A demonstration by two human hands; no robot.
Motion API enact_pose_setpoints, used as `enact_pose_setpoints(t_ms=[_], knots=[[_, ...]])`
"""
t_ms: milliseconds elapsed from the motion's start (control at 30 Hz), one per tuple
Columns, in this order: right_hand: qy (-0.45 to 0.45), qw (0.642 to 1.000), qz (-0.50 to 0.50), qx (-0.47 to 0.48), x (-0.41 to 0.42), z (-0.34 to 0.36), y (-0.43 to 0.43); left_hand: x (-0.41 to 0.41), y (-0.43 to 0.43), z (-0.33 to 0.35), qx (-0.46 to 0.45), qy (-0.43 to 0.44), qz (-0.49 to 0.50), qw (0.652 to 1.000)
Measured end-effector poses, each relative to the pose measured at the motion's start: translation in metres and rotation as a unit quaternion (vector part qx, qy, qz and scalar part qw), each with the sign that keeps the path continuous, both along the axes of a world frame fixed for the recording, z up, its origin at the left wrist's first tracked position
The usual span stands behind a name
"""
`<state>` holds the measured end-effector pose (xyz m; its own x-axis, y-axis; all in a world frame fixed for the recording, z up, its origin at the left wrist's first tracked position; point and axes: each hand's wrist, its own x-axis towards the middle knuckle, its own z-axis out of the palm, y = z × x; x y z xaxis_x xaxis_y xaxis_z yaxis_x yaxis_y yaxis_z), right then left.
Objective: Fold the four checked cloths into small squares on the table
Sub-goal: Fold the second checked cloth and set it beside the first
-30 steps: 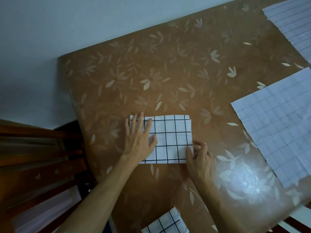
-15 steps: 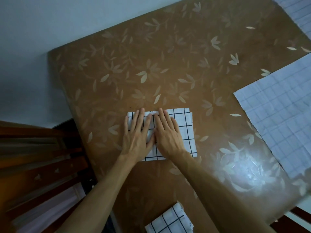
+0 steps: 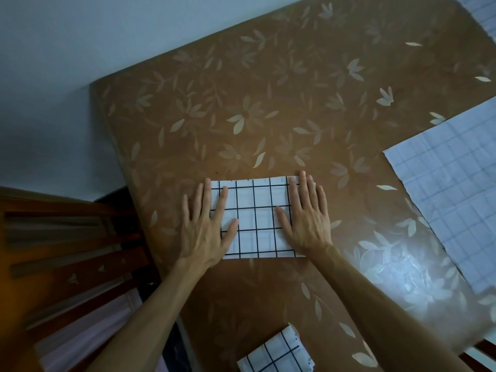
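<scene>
The glossy brown surface (image 3: 268, 89), printed with pale leaves, filled most of the view. A slatted wooden chair (image 3: 67, 251) stood at eight o'clock beside its edge. At three o'clock a spread cloth (image 3: 451, 200) lay flat and creased, its grid faint. At centre lay the rectangular cloth (image 3: 257, 218), boldly checked, with the left hand (image 3: 206, 232) and right hand (image 3: 308, 224) pressed flat on its ends, fingers straight. A small folded cloth (image 3: 276, 355) sat at six o'clock, and a cloth corner (image 3: 483, 9) showed at one.
</scene>
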<state>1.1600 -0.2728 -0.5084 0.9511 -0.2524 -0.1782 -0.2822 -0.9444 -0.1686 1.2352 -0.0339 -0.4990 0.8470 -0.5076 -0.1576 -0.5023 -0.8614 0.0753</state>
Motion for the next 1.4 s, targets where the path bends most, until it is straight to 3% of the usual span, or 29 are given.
enact_pose_setpoints(t_ms=[100, 200, 267, 400, 500, 633, 700, 800, 967, 1067, 1133, 1167, 1200, 1300, 1400], knots=[[-0.008, 1.000, 0.008, 0.003, 0.001, 0.003, 0.002, -0.010, -0.009, 0.011, -0.008, -0.054, -0.048, 0.997], [-0.037, 0.999, 0.015, 0.016, -0.002, 0.012, 0.004, -0.030, -0.026, 0.020, -0.103, -0.099, -0.153, 0.978], [-0.072, 0.996, -0.006, 0.052, -0.009, 0.022, 0.004, -0.045, -0.039, 0.024, -0.163, -0.082, -0.205, 0.961], [-0.139, 0.982, -0.045, 0.117, -0.032, 0.036, -0.002, -0.069, -0.065, 0.024, -0.128, -0.010, -0.277, 0.952], [-0.139, 0.979, -0.054, 0.138, -0.055, 0.045, -0.014, -0.073, -0.074, 0.022, -0.099, -0.002, -0.283, 0.954], [-0.148, 0.972, -0.078, 0.165, -0.083, 0.060, -0.027, -0.072, -0.075, 0.030, -0.120, -0.007, -0.241, 0.963], [-0.161, 0.959, -0.116, 0.202, -0.094, 0.065, -0.032, -0.074, -0.079, 0.045, -0.187, 0.016, -0.195, 0.963], [-0.156, 0.905, -0.216, 0.332, -0.109, 0.075, -0.045, -0.078, -0.087, 0.088, -0.312, 0.142, -0.086, 0.935], [-0.111, 0.880, -0.163, 0.431, -0.121, 0.089, -0.056, -0.077, -0.090, 0.158, -0.501, 0.318, 0.093, 0.800], [-0.062, 0.757, -0.176, 0.627, -0.117, 0.100, -0.050, -0.074, -0.085, 0.177, -0.561, 0.423, 0.191, 0.685], [-0.048, 0.691, -0.182, 0.698, -0.116, 0.111, -0.045, -0.073, -0.082, 0.179, -0.582, 0.475, 0.257, 0.609], [-0.040, 0.667, -0.187, 0.720, -0.116, 0.115, -0.042, -0.073, -0.080, 0.176, -0.585, 0.482, 0.284, 0.588], [-0.032, 0.658, -0.194, 0.727, -0.117, 0.119, -0.040, -0.072, -0.077, 0.171, -0.585, 0.481, 0.306, 0.578], [-0.031, 0.691, -0.205, 0.692, -0.119, 0.120, -0.037, -0.072, -0.063, 0.156, -0.564, 0.488, 0.309, 0.590], [-0.050, 0.711, -0.224, 0.664, -0.122, 0.120, -0.036, -0.078, -0.046, 0.142, -0.493, 0.483, 0.287, 0.665]])
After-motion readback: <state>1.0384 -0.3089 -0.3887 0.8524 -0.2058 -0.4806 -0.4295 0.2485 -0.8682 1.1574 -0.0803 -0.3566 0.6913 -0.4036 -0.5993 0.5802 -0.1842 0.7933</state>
